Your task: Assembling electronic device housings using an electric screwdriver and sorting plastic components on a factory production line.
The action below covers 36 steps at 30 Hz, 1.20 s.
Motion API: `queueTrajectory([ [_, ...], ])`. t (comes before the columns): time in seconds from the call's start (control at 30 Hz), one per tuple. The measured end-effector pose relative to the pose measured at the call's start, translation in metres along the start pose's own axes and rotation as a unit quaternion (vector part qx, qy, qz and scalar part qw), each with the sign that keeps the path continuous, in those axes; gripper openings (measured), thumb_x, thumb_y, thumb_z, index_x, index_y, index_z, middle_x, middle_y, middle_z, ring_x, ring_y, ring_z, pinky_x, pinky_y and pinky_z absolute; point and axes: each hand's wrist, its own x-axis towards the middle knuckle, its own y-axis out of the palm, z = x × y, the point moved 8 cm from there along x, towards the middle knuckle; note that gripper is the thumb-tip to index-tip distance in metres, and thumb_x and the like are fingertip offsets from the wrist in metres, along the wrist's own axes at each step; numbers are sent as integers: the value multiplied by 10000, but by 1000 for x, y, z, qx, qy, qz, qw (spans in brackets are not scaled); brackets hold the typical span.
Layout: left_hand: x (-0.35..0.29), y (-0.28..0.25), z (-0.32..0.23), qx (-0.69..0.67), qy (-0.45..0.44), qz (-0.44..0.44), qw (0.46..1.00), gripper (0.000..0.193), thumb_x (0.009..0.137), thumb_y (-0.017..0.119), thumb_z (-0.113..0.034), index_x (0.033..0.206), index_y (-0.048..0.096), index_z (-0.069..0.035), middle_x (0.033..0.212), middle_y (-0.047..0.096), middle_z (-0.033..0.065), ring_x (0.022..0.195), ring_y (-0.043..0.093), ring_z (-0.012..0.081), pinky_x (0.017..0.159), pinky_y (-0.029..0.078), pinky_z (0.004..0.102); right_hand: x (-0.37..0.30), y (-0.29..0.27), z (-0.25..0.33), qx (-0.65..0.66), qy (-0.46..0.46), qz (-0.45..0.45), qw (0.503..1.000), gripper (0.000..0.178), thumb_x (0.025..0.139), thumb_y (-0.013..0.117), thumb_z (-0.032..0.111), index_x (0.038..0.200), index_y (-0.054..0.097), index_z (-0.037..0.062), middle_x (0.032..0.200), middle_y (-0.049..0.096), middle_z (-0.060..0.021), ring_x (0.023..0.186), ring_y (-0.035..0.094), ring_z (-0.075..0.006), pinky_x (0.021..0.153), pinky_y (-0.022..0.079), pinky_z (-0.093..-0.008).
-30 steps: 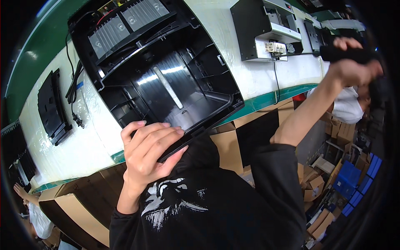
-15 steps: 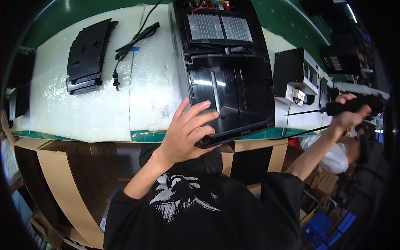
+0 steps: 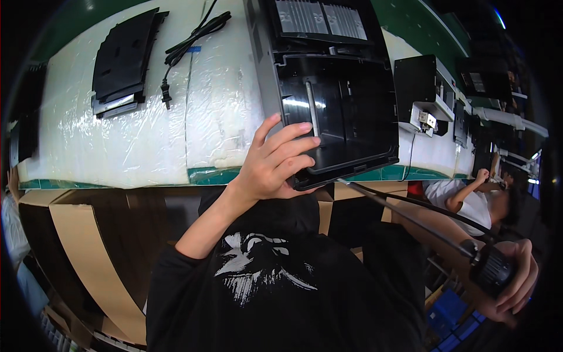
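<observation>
1. Centre of the bench (image 3: 220,123), and the housing (image 3: 372,120) is seen lying open side up, its near edge set at the bench's front edge.
2. Its near left corner is held by the left hand (image 3: 267,167), fingers spread over the rim; the thumb is hidden.
3. Out to the right, the handle of a driver (image 3: 491,271) is wrapped by the right hand (image 3: 521,281), and the long shaft is aimed at the housing's near edge. Whether contact is made there cannot be told.
4. What looks done: two finned heat sinks (image 3: 322,19) are seated at the far end, and a pale strip (image 3: 312,108) is in place on the inner floor.
5. What looks undone: the inside is left uncovered, and work at the near edge is judged to be under way, not finished. No screw can be made out there.
6. To the left, a black panel (image 3: 124,56) is laid apart, with a bundled cord (image 3: 196,40) beside it. Whether either belongs to this housing cannot be told.
</observation>
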Motion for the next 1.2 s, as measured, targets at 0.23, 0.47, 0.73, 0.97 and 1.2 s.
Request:
queueTrajectory([
  [0.23,2,0,-1,-24,3,-3,1000,349,656,747,-306,839,510,-127,1063,606,20,1133,515,228,1043,276,465,-87,45,-55,156,253,34,954,395,764,683,343,704,406,69,713,471,22,434,453,-48,444,400,-88],
  [0.47,-2,2,1,10,6,18,1000,393,693,711,-413,913,524,-147,1063,600,22,1104,517,259,1030,262,487,-190,76,-83,93,468,222,850,168,736,640,-60,817,499,-18,682,598,-144,581,626,-244,521,551,-235],
  [0.73,-5,5,2,28,1,26,999,396,695,700,-428,917,521,-154,1056,593,17,1106,506,253,1032,256,489,-228,72,-91,97,546,296,778,144,731,655,-40,782,521,-22,717,603,-148,612,628,-256,538,557,-269],
  [0.97,0,6,-2,27,10,8,1000,352,764,624,-447,874,512,-131,1038,600,12,1119,519,210,1043,274,484,-251,76,-87,80,607,369,699,130,728,668,-23,752,541,-25,749,608,-152,638,630,-267,553,562,-300],
  [1.2,-4,5,0,29,1,9,1000,356,759,622,-451,859,498,-133,1038,596,10,1116,514,215,1043,260,493,-270,81,-80,50,582,321,745,130,725,672,-20,755,547,-41,749,610,-167,637,625,-276,528,550,-298],
])
